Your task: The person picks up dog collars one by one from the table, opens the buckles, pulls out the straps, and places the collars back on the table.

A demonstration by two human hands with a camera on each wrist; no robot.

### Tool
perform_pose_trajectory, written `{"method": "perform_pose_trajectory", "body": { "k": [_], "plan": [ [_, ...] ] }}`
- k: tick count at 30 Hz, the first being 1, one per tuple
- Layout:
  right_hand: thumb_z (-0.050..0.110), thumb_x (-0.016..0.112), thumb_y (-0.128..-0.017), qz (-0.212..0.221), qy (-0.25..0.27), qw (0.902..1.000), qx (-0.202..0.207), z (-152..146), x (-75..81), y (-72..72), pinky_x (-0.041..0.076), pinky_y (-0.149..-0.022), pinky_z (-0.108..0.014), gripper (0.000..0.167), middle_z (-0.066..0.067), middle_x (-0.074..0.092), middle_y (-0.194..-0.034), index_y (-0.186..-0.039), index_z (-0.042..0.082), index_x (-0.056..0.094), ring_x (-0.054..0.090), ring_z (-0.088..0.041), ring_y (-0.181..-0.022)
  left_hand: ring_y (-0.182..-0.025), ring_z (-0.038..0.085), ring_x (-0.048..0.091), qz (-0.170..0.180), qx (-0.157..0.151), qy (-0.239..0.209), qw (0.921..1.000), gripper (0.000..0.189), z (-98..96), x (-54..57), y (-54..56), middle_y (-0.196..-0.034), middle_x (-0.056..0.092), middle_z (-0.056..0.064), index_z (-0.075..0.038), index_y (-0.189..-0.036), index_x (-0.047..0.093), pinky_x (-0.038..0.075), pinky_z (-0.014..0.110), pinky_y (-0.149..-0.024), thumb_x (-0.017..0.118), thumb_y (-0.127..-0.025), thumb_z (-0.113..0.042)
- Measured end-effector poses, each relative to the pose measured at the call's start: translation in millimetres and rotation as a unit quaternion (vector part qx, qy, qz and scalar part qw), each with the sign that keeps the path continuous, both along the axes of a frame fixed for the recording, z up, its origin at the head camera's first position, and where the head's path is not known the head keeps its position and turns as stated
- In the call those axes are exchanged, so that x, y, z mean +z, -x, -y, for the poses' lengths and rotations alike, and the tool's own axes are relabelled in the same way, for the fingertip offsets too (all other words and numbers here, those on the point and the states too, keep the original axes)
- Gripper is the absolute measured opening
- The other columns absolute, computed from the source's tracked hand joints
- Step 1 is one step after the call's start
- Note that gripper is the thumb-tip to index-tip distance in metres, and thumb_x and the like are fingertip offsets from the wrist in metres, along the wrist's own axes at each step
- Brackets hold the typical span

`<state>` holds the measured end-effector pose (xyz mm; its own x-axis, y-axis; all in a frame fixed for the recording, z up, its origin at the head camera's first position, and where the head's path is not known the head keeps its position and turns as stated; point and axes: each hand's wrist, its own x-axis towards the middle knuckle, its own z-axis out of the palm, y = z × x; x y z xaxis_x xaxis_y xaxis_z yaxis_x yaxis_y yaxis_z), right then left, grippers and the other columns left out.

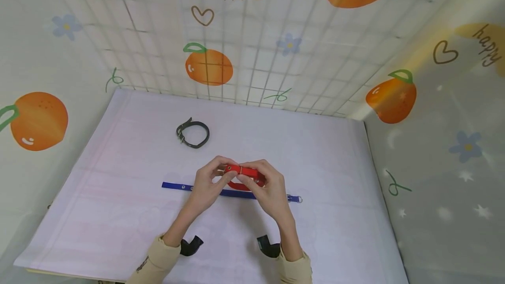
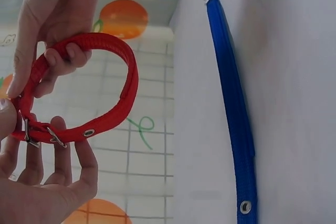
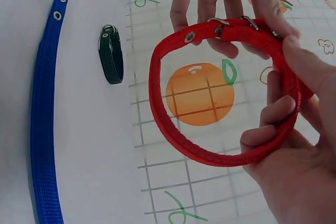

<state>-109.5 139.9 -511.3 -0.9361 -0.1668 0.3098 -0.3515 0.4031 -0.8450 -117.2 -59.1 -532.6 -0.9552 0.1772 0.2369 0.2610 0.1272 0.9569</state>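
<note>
A red collar (image 1: 248, 172) with metal buckle parts and eyelets is held in the air by both hands, bent into a closed loop. My left hand (image 1: 206, 186) pinches it at the buckle (image 2: 31, 132), thumb on one side and fingers behind. My right hand (image 1: 270, 187) grips the band beside the buckle, its fingers curled through the loop in the right wrist view. Below the hands a blue collar (image 1: 236, 194) lies stretched flat on the table, partly hidden by them. Farther back sits a dark green buckled collar (image 1: 208, 131), standing as a ring.
The table (image 1: 315, 152) has a pale cover. Behind it rises a white grid-patterned backdrop (image 1: 252, 69) printed with oranges, and a side wall (image 1: 434, 152) stands on the right. Black curved pieces (image 1: 191, 246) show at both wrists.
</note>
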Motion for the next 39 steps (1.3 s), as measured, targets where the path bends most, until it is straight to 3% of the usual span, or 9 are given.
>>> {"method": "perform_pose_trajectory", "body": {
  "k": [7,14,21,27,34,39],
  "plan": [
    [0.019,0.085,-0.094,0.001,0.0,1.0,0.001,-1,3.2,-1.1,0.061,-0.079,-0.023,0.03,0.0,0.076,-0.112,-0.123,0.024,0.078,0.068,-0.014,-0.093,-0.114,0.018,0.07,0.009,-0.007,-0.024,0.9996,0.025,1.9,0.1,-1.9,-0.121,0.072,0.006,-0.015,-0.126,0.068,0.058,0.033,-0.101,0.074,-0.102,-0.016],
    [0.017,0.085,-0.094,-0.002,0.008,1.0,-0.004,-2,3.9,-1.2,0.053,-0.069,-0.021,0.03,-0.001,0.075,-0.11,-0.122,0.023,0.078,0.06,-0.016,-0.084,-0.112,0.011,0.069,0.035,-0.025,-0.094,0.9947,0.027,3.6,-1.1,-1.2,-0.125,0.067,0.013,-0.008,-0.13,0.063,0.059,0.022,-0.099,0.071,-0.104,-0.015],
    [0.021,0.085,-0.094,-0.001,-0.002,1.0,0.0,0,5.8,0.4,0.051,-0.065,-0.021,0.034,0.0,0.074,-0.11,-0.127,0.025,0.077,0.061,-0.027,-0.083,-0.111,0.01,0.068,0.036,-0.03,-0.104,0.9935,0.027,4.2,-0.9,-1.0,-0.125,0.065,0.012,-0.006,-0.13,0.06,0.059,0.022,-0.1,0.068,-0.106,-0.014],
    [0.02,0.087,-0.093,-0.016,-0.011,0.9997,-0.012,0,8.7,-1.2,0.053,-0.067,-0.021,0.028,-0.002,0.073,-0.11,-0.12,0.021,0.081,0.061,-0.024,-0.086,-0.111,0.017,0.07,0.024,-0.032,-0.064,0.9972,0.031,3.2,4.5,-3.4,-0.13,0.065,0.012,-0.01,-0.134,0.057,0.056,0.028,-0.105,0.068,-0.106,-0.013],
    [0.013,0.089,-0.088,-0.035,-0.014,0.9992,-0.007,-4,11.1,-3.9,0.054,-0.069,-0.021,0.03,-0.002,0.073,-0.104,-0.118,0.018,0.084,0.062,-0.013,-0.09,-0.12,0.018,0.07,-0.039,-0.018,0.016,0.999,0.039,0.0,9.4,-5.7,-0.129,0.072,0.002,-0.019,-0.135,0.065,0.059,0.032,-0.106,0.079,-0.098,-0.017],
    [0.016,0.09,-0.088,-0.034,-0.014,0.9993,-0.006,-5,11.2,-4.4,0.055,-0.068,-0.021,0.029,-0.001,0.073,-0.104,-0.117,0.019,0.084,0.064,-0.012,-0.091,-0.116,0.014,0.07,-0.05,-0.004,0.011,0.9987,0.029,-1.9,8.9,-5.9,-0.121,0.074,0.0,-0.019,-0.125,0.071,0.059,0.028,-0.104,0.079,-0.098,-0.016]
  ]
}}
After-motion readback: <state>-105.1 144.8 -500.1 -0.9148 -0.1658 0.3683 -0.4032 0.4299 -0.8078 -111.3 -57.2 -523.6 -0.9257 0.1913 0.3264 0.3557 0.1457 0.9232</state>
